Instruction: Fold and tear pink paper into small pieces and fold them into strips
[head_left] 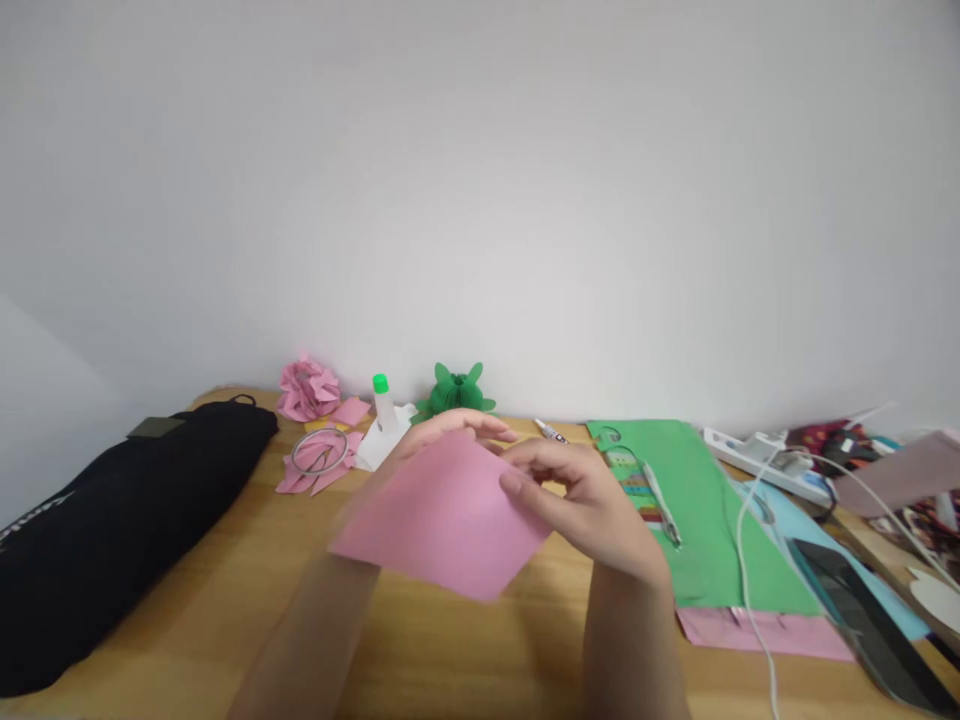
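Observation:
A square sheet of pink paper (pixel 454 515) is held up above the table, one corner pointing toward me. My right hand (pixel 589 500) pinches its right side between thumb and fingers. Behind the sheet is my left hand (pixel 457 425), its fingertips showing past the top edge and bent toward the right hand. The paper hides the left palm and thumb.
A black bag (pixel 150 510) lies on the left. Pink paper pieces (pixel 322 465), a glue stick (pixel 384 405) and a green paper figure (pixel 457 395) sit at the back. Green paper (pixel 720 530), a white cable (pixel 742 540) and a phone (pixel 862 610) lie on the right.

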